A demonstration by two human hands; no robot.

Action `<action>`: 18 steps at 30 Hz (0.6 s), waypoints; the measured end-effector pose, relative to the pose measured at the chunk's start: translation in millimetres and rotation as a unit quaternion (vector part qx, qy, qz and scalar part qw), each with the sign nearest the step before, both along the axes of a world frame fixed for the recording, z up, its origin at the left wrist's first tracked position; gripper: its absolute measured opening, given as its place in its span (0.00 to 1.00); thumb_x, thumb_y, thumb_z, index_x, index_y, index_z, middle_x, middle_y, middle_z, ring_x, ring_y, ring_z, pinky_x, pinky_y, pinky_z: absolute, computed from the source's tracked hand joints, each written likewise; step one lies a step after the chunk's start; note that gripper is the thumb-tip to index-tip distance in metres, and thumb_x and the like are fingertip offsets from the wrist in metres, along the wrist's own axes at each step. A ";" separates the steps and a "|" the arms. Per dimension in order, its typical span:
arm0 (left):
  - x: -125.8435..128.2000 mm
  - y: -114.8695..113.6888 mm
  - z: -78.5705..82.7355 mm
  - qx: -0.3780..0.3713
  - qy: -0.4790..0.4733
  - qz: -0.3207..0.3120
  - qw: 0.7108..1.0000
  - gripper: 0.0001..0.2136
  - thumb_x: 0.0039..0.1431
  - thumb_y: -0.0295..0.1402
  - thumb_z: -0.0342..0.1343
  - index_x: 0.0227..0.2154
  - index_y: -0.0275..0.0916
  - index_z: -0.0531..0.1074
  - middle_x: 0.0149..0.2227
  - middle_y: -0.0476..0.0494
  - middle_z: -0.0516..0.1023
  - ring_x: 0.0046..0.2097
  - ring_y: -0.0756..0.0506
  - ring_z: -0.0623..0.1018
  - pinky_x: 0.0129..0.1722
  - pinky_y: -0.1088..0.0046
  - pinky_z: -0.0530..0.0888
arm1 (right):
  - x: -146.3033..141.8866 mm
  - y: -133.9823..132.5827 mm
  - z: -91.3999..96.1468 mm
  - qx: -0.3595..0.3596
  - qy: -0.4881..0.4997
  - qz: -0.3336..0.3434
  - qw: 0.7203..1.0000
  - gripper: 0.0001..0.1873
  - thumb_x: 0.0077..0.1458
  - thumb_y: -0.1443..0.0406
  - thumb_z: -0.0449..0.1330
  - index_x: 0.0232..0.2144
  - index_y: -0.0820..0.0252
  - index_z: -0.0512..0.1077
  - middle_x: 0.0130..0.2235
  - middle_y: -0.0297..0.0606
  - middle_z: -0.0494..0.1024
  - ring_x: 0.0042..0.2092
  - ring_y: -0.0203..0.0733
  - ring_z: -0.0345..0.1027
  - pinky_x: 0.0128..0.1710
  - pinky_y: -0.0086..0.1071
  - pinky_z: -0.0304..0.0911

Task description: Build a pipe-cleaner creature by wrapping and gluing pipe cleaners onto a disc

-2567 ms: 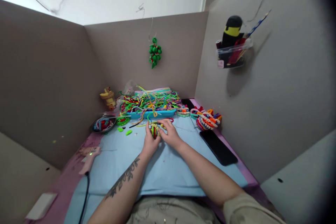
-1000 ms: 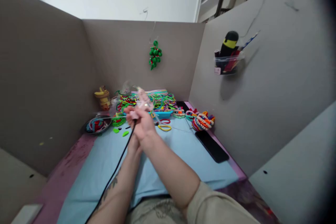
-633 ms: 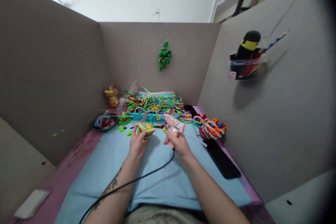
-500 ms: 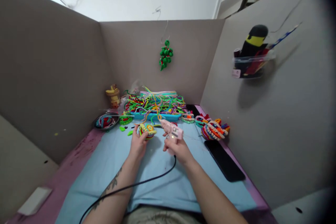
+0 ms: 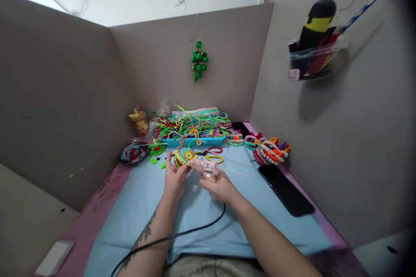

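I have the left hand (image 5: 174,176) clamped on the toy (image 5: 182,156), a small round piece coiled in yellow, red and green, with an orange-and-yellow ring facing up. Its thumb and fingers pinch the near edge, and the toy sits above the middle of the blue cloth (image 5: 195,244), in front of the tray (image 5: 208,141).

The right hand (image 5: 221,187) is wrapped around the handle of the pink glue gun (image 5: 206,168), a small light glowing on its body. I see its nozzle aimed left, right at the toy's near side; from here I can't quite tell whether the tip touches the toy or stops just short. The black cord (image 5: 191,232) drops from the grip, loops across the cloth and passes over the left forearm.

Just beyond the gun I make out the scissors (image 5: 208,155), one handle loop red and one yellow. The tray behind is heaped with bright stems (image 5: 191,125). Left of the toy lie a few green pieces (image 5: 154,161), with a green figure (image 5: 157,149) behind them and a dark bowl (image 5: 121,161) further left. On my right, a phone (image 5: 286,190) lies face up near the cloth's edge, with a cluster of colourful figures (image 5: 270,152) just behind it.
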State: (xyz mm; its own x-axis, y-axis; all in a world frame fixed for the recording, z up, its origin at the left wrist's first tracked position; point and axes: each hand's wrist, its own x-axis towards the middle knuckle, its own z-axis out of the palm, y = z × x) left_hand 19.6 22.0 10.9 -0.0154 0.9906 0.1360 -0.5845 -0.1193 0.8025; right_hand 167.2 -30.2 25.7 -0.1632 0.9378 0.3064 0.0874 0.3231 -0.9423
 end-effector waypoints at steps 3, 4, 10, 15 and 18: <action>-0.2 -0.5 0.1 -0.001 0.000 0.002 1.000 0.44 0.41 0.27 0.65 0.59 0.51 0.47 0.51 0.39 0.67 0.46 0.43 0.75 0.44 0.63 0.72 | 0.1 -0.8 -0.9 -0.022 -0.030 -0.027 0.999 0.23 0.45 0.69 0.57 0.46 0.59 0.71 0.44 0.38 0.76 0.46 0.44 0.68 0.49 0.37 0.61; -0.4 -0.6 -0.1 -0.001 0.000 0.003 1.000 0.44 0.41 0.27 0.65 0.59 0.51 0.47 0.52 0.39 0.67 0.46 0.43 0.74 0.44 0.64 0.72 | 0.2 -1.1 -1.2 -0.030 -0.041 -0.037 0.998 0.21 0.45 0.68 0.57 0.45 0.60 0.72 0.42 0.38 0.77 0.44 0.44 0.69 0.48 0.37 0.62; -0.7 -0.5 -0.3 0.004 0.006 0.005 1.000 0.44 0.40 0.29 0.67 0.59 0.51 0.49 0.53 0.40 0.67 0.47 0.43 0.75 0.45 0.66 0.72 | -2.0 -2.9 -2.4 -0.023 -0.037 -0.049 0.998 0.20 0.44 0.66 0.57 0.43 0.58 0.73 0.40 0.36 0.77 0.42 0.43 0.69 0.45 0.36 0.64; -0.8 -1.9 1.7 0.001 0.002 0.003 1.000 0.44 0.39 0.28 0.67 0.58 0.51 0.49 0.52 0.40 0.67 0.46 0.43 0.75 0.44 0.66 0.72 | -2.9 -3.2 -7.1 -0.029 -0.055 -0.063 0.996 0.17 0.44 0.64 0.58 0.39 0.55 0.75 0.35 0.32 0.78 0.40 0.41 0.70 0.41 0.33 0.65; -1.1 -2.1 1.4 0.001 0.003 0.002 1.000 0.45 0.39 0.29 0.67 0.59 0.51 0.49 0.52 0.39 0.68 0.46 0.42 0.75 0.44 0.67 0.72 | -3.1 -3.2 -8.4 -0.029 -0.064 -0.065 0.995 0.17 0.44 0.64 0.58 0.39 0.54 0.75 0.34 0.31 0.78 0.39 0.40 0.70 0.41 0.33 0.65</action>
State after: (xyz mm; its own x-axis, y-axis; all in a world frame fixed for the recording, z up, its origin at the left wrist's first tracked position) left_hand 18.5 19.9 12.3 -0.0177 0.9903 0.1376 -0.5799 -0.1223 0.8055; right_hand 164.1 -33.4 17.3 -0.0730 0.9691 0.2357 0.2450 0.2465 -0.9377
